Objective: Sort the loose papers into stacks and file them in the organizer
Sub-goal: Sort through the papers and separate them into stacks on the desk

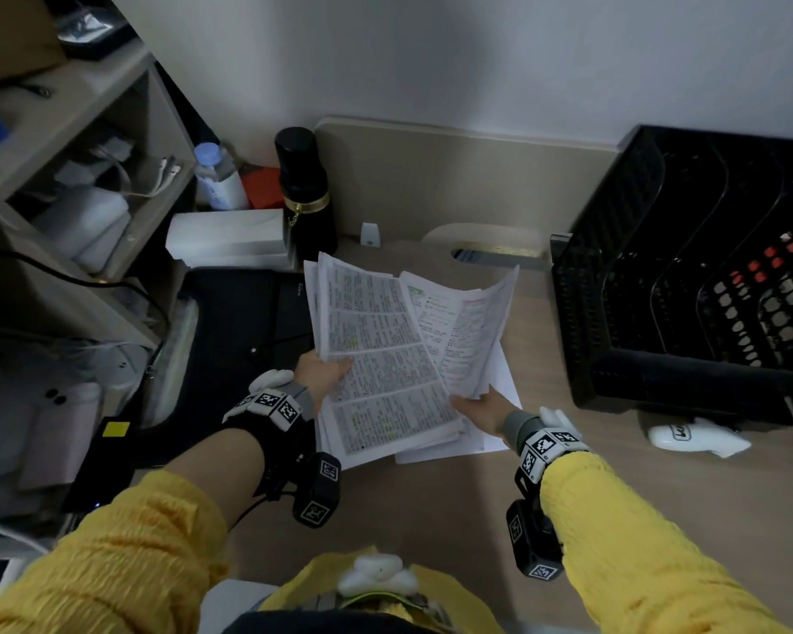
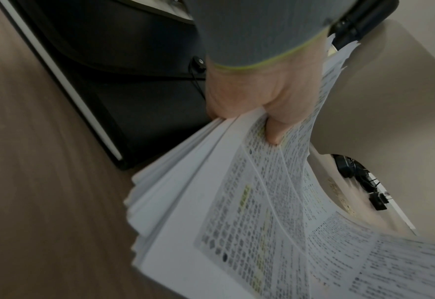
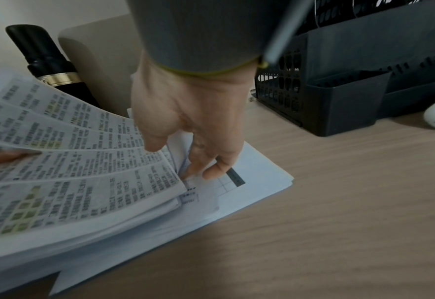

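Observation:
A thick stack of printed papers (image 1: 385, 359), some with yellow highlighting, lies partly lifted over the wooden desk (image 1: 568, 496). My left hand (image 1: 330, 370) grips its left edge, thumb on the top page and fingers hidden beneath (image 2: 267, 125). My right hand (image 1: 472, 404) pinches the lower right corner of a bunch of sheets that curl upward; in the right wrist view the hand (image 3: 185, 153) has its thumb on the printed pages (image 3: 83, 161) and its fingers between lower sheets. The black mesh organizer (image 1: 660, 267) stands at the right, apart from the papers.
A black flask (image 1: 305, 189), a white box (image 1: 230, 235) and a clear bottle (image 1: 216, 176) stand behind the papers. A black folder (image 1: 239, 322) lies at the left beside a shelf unit (image 1: 65, 176). A white object (image 1: 696, 437) lies before the organizer.

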A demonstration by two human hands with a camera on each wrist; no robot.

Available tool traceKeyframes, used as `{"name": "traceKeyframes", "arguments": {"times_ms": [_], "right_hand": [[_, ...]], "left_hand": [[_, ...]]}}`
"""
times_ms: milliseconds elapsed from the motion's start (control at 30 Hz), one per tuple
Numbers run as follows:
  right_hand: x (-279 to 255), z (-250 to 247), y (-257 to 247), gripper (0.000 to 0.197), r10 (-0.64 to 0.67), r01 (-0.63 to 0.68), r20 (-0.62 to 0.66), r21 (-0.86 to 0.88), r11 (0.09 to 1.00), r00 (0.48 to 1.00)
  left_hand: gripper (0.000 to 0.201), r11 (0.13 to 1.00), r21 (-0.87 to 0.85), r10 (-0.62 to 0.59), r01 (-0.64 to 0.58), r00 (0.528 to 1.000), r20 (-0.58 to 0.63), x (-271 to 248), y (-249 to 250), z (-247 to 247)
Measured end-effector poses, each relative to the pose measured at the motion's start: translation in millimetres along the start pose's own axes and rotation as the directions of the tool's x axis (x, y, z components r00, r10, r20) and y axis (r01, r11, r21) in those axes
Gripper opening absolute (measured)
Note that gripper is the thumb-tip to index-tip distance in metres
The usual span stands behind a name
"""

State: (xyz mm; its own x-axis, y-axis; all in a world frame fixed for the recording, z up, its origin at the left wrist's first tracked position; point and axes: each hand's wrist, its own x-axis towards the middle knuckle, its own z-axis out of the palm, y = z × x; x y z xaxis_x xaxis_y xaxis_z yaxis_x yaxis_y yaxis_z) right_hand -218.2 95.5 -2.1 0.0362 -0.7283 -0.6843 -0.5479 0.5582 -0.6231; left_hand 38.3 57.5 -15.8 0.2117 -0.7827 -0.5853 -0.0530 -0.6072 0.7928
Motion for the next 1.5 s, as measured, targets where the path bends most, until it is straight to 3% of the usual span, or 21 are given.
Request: {"name": "traceKeyframes", "arguments": {"times_ms": [67,200,433,533,633,700,767,833,967,1067,1133,1233,1500], "right_hand": [[5,5,-2,0.064,0.079,-0.081,-0.064,-0.031,0.996,0.995],[16,9,-10,0.056,0.165,-0.136,-0.230,0.134,0.982,0.959],[17,-21,-36,0.042,0.025,0.018,-0.594,0.065,0.998,0.804],[9,-40,-47,0.040,-0.064,0.134,-0.686,0.049,0.990,0.725],[-1,-54,-56,0.045,-0.089,0.168,-0.751,0.029,0.985,0.654],[-6,-64,-61,0.050,-0.109,0.184,-0.772,0.010,0.983,0.626],[-12,-73,-66,0.039,-0.123,0.190,-0.769,-0.002,0.982,0.627],[-19,-82,-68,0.035,-0.163,0.214,-0.778,-0.038,0.976,0.606],[-30,-95,-70,0.030,-0.235,0.299,-0.831,-0.087,0.950,0.505],[-37,-107,-78,0.028,-0.265,0.335,-0.848,-0.111,0.936,0.459],[-41,-112,-81,0.027,-0.289,0.339,-0.845,-0.137,0.931,0.451],[-39,-113,-83,0.027,-0.313,0.348,-0.825,-0.152,0.925,0.471],[-32,-92,-84,0.029,-0.301,0.336,-0.735,-0.106,0.936,0.607]], "left_hand": [[0.035,1.000,-0.020,-0.010,0.010,1.000,-0.001,1,0,-2],[0.035,0.997,-0.075,-0.029,0.031,0.999,0.021,0,3,-7],[0.041,0.993,-0.104,-0.052,0.056,0.998,0.040,-1,9,-16],[0.043,0.993,-0.104,-0.046,0.049,0.999,0.027,-6,15,-16],[0.042,0.995,-0.094,-0.026,0.030,0.999,0.040,-7,21,-15],[0.059,0.997,-0.078,-0.017,0.018,1.000,0.022,7,19,-15],[0.084,0.997,-0.074,-0.022,0.022,1.000,0.003,54,-6,-18],[0.090,0.998,-0.052,-0.043,0.042,0.999,-0.013,72,-15,-19],[0.075,0.998,-0.053,-0.023,0.020,0.998,-0.053,50,1,-17],[0.042,1.000,-0.031,0.003,-0.004,0.999,-0.034,1,29,-14],[0.032,1.000,-0.027,0.014,-0.014,1.000,-0.016,-8,35,-12],[0.036,0.999,-0.044,0.027,-0.027,1.000,0.004,-10,36,-11],[0.038,0.994,-0.100,0.057,-0.039,0.980,0.188,-17,37,-9]]}}
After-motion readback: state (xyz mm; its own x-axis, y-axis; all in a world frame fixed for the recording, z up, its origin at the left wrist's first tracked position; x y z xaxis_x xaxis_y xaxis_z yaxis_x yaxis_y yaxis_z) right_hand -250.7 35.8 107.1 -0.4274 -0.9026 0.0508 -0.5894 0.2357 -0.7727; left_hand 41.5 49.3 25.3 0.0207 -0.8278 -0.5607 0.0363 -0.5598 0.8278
